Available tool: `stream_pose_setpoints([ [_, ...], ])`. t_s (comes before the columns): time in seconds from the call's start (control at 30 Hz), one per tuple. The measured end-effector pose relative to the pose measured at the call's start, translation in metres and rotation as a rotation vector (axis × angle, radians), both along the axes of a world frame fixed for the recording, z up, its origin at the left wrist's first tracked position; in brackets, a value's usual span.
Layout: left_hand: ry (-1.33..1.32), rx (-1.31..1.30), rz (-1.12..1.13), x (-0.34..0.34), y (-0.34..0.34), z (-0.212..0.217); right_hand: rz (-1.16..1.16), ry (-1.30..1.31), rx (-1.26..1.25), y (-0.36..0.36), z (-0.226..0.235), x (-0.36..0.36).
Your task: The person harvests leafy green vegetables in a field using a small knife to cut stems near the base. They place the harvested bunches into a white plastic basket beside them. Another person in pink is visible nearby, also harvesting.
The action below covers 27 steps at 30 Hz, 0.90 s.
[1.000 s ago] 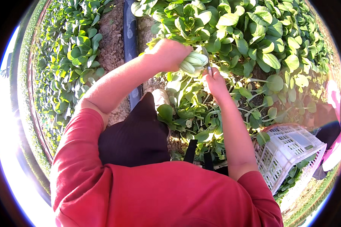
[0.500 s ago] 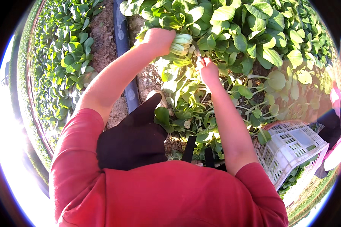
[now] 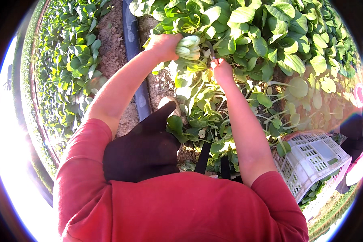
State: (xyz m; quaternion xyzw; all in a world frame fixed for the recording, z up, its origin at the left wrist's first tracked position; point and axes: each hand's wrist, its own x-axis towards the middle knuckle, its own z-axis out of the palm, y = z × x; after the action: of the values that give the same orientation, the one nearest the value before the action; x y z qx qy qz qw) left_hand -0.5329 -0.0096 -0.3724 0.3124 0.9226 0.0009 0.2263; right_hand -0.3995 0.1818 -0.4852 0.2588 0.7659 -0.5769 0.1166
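Of the person's two hands, the left hand (image 3: 164,47) is closed around a leafy green vegetable (image 3: 188,47), its bundled pale stems pointing right, above the loose leaves (image 3: 203,99) on the ground. The right hand (image 3: 222,72) grips a curved knife (image 3: 211,51), whose dark blade stands just beside those stems, apart from them, near the rows of green plants (image 3: 278,30). A dark pipe (image 3: 142,99) runs along the soil to the left, and a white slatted crate (image 3: 310,157) rests tilted at the lower right with greens inside.

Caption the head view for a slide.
Left hand grips a pale-stemmed leafy plant; right hand holds a knife; white crate at right.
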Motion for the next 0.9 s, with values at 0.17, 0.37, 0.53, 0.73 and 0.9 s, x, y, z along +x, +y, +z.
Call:
stream_pose_setpoints([
  [0.17,0.005,0.027,0.016,0.008,-0.007,-0.004,-0.088,-0.192,-0.234,-0.002,0.033,-0.007],
  [0.37,0.015,-0.021,0.018,0.006,-0.004,-0.006,0.026,-0.062,-0.121,0.002,0.000,-0.016],
  [0.53,-0.027,0.075,0.095,0.013,-0.015,0.005,0.131,-0.345,-0.327,0.017,0.029,-0.029],
  [0.73,-0.281,0.511,0.250,0.060,-0.047,0.055,-0.152,0.072,-0.536,0.033,0.071,0.054],
  [0.9,-1.023,0.960,0.542,0.111,-0.047,0.057,-0.315,0.207,-1.149,0.020,0.108,0.082],
])
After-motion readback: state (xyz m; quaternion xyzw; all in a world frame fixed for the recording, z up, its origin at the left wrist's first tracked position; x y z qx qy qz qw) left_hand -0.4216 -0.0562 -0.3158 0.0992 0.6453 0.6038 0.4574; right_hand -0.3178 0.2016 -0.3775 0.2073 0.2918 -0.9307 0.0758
